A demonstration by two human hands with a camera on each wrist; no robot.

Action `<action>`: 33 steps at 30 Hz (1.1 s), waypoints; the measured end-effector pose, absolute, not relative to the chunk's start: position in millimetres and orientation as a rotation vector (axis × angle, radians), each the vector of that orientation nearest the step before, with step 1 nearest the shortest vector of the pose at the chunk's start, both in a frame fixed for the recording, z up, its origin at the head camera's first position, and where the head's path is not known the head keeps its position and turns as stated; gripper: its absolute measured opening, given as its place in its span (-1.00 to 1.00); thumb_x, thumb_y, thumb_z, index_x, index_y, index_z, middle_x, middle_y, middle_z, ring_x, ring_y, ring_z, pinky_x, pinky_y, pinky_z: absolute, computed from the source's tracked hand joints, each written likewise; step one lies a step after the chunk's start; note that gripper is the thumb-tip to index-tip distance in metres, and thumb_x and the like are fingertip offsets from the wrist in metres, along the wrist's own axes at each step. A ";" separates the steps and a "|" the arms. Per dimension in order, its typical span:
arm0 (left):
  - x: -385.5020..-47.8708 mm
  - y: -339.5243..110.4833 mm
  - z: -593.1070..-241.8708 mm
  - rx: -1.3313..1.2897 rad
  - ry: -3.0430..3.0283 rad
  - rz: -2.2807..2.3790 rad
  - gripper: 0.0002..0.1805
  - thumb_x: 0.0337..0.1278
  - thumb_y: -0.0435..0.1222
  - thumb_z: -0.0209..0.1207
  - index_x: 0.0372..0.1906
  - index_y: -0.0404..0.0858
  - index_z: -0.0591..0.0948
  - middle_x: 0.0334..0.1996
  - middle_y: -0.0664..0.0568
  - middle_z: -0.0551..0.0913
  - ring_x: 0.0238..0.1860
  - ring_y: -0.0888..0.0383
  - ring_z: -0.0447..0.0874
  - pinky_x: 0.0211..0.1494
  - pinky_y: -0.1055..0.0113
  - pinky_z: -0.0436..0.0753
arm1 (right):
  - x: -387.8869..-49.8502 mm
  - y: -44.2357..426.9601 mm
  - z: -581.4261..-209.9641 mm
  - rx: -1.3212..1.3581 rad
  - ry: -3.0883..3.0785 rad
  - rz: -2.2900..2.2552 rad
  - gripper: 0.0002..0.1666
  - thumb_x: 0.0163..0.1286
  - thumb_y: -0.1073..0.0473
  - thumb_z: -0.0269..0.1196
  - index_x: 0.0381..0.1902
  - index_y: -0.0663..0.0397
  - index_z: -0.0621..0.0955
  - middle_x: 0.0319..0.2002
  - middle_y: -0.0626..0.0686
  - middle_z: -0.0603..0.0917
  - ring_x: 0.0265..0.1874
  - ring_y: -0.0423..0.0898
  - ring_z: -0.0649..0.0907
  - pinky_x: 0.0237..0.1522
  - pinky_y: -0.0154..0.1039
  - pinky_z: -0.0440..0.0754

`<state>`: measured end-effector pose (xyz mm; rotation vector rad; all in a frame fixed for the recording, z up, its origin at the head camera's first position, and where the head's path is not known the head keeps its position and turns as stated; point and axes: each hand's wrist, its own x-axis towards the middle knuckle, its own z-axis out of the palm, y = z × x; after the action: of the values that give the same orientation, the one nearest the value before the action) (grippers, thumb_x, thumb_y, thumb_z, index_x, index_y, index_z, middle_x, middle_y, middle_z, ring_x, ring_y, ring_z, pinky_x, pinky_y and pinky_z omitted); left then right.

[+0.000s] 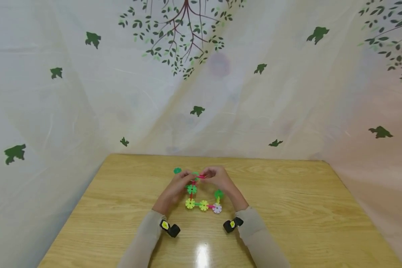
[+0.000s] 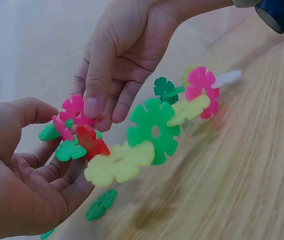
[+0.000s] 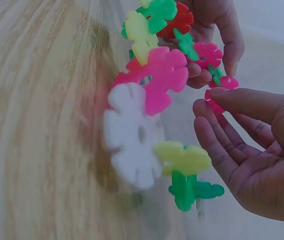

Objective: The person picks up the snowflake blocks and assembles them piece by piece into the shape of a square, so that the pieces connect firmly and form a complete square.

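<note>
A chain of flower-shaped interlocking discs in yellow, green, red, pink and white bends into an open loop above the table. My left hand grips its far end, thumb and fingers around green and pink discs. In the left wrist view, my right hand pinches a pink disc at that same end, against a green one. Whether the pink disc is fully slotted in, I cannot tell. Toward the right, the chain runs through a white disc and a yellow one to a green disc at its other end.
A loose green disc lies on the wooden table just beyond my left hand. Behind the table's far edge hangs a pale cloth printed with leaves and birds. Each wrist wears a black strapped camera.
</note>
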<state>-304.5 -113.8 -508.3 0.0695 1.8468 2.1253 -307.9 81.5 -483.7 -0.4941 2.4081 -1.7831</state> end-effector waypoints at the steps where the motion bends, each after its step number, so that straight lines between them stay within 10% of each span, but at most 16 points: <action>1: -305.2 -114.7 -506.9 0.071 1.855 2.129 -0.91 0.40 -0.29 0.17 -0.26 -0.20 0.54 -0.37 0.11 0.63 -0.31 0.21 0.58 -0.33 0.44 0.55 | -307.8 81.4 -482.6 -0.506 2.414 -1.776 -0.81 0.26 0.45 0.40 -0.16 0.42 0.69 -0.21 0.34 0.75 -0.31 -0.15 0.71 -0.25 -0.41 0.64; 21: -297.5 -155.3 -505.9 0.034 2.031 2.068 -0.89 0.37 -0.29 0.23 -0.18 -0.25 0.55 -0.31 0.12 0.60 -0.25 0.24 0.59 -0.14 0.41 0.62 | -333.1 65.4 -475.7 -0.766 2.579 -1.164 -0.73 0.17 0.33 0.51 -0.18 0.31 0.73 -0.21 0.18 0.77 -0.25 -0.16 0.65 -0.11 -0.32 0.64; 33: -295.6 -165.5 -508.3 0.067 2.016 2.009 -0.84 0.41 -0.24 0.21 -0.18 -0.24 0.49 -0.35 0.12 0.63 -0.32 0.22 0.69 -0.14 0.42 0.61 | -340.0 49.2 -481.0 -0.742 2.487 -1.029 -0.63 0.06 0.31 0.57 -0.15 0.26 0.74 -0.47 -0.03 0.57 -0.49 -0.21 0.46 -0.44 -0.41 0.43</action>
<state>-295.6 -165.5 -508.3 0.0673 2.0156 2.0092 -340.0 49.2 -481.0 -0.7424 2.4867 -1.0293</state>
